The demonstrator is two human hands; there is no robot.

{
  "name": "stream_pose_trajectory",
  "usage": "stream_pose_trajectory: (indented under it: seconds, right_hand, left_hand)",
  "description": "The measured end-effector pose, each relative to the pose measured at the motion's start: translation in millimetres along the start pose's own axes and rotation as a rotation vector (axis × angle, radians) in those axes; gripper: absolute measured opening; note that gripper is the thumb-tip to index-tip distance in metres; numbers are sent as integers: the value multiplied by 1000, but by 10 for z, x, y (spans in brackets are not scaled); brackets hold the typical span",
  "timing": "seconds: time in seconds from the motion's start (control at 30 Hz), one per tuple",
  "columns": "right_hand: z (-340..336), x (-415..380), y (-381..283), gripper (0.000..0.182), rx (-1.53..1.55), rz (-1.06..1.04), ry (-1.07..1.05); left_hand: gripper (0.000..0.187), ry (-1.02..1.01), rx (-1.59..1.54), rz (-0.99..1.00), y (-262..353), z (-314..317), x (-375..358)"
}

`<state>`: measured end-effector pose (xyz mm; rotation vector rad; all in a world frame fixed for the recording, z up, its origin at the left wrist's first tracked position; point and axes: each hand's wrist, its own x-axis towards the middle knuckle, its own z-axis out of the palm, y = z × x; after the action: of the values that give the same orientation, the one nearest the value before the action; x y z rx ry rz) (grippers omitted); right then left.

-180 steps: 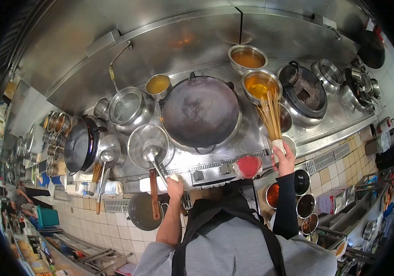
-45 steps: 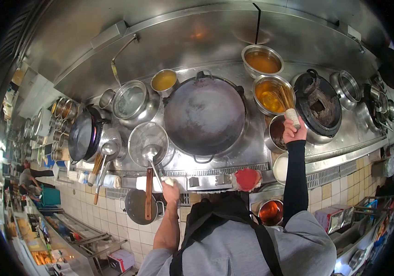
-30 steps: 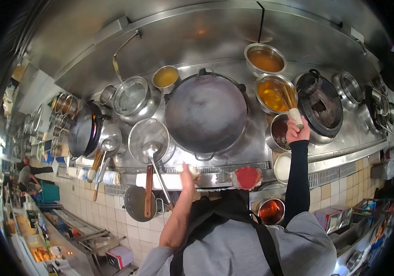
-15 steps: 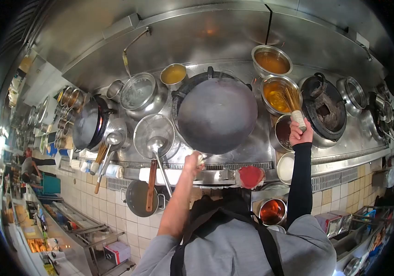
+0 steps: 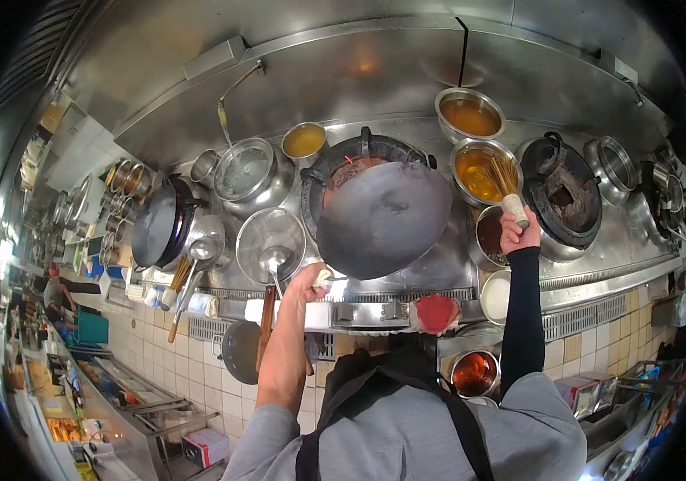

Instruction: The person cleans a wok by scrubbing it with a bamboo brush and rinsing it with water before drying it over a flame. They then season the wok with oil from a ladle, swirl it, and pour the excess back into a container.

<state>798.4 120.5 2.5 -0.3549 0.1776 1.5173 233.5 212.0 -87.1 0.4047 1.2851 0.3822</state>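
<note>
The wok [image 5: 387,220] is dark metal with a smooth, mostly matt face, whereas the burner at the right [image 5: 574,207] looks rough and crusted. The counter [image 5: 457,260] is glossy stainless steel and the back wall [image 5: 343,76] a duller sheet of the same, with shiny metal bowls [image 5: 445,128] and ladle [image 5: 274,256]. Stiff, wood-like strips form the brush [image 5: 506,178], its grip in pale wrapping; the strainer [image 5: 256,235] pairs wire mesh with brown wood, and the white cloth [image 5: 323,277] is matt.

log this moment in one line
left hand: cloth, at wok edge | right hand: brush, bristles over bowl | wok: tilted, burner partly showing
</note>
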Motion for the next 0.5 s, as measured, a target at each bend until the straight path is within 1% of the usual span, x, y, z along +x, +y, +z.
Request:
stream_pose_trajectory:
  seconds: [0.03,0.17,0.27,0.3,0.33,0.4,0.43,0.47,0.5]
  right_hand:
    - [-5,12,-3,54,1,-8,4]
    - [-61,33,-29,55,4,16,-22]
    - [-75,27,-29,54,0,23,-13]
    - [-99,37,-34,54,-3,23,-7]
    - [-113,51,-37,54,-8,23,-1]
    - [-132,63,-25,54,-26,29,7]
    - [-147,63,-24,54,-36,28,13]
    - [-152,61,-20,54,-36,37,14]
    - [-155,65,-16,54,-37,43,16]
  left_hand:
    - [17,1,-13,15,-5,-1,-4]
    - [18,346,-66,268,-7,384,-515]
    - [19,407,10,429,-197,285,-446]
    - [20,397,1,520,-309,265,-348]
    - [20,508,55,581,-394,399,-354]
    - [19,487,-18,610,-545,543,-268]
    - [20,467,-21,580,-591,601,-230]
    - [20,452,-38,598,-676,628,-111]
    - [21,402,-62,567,-749,630,-2]
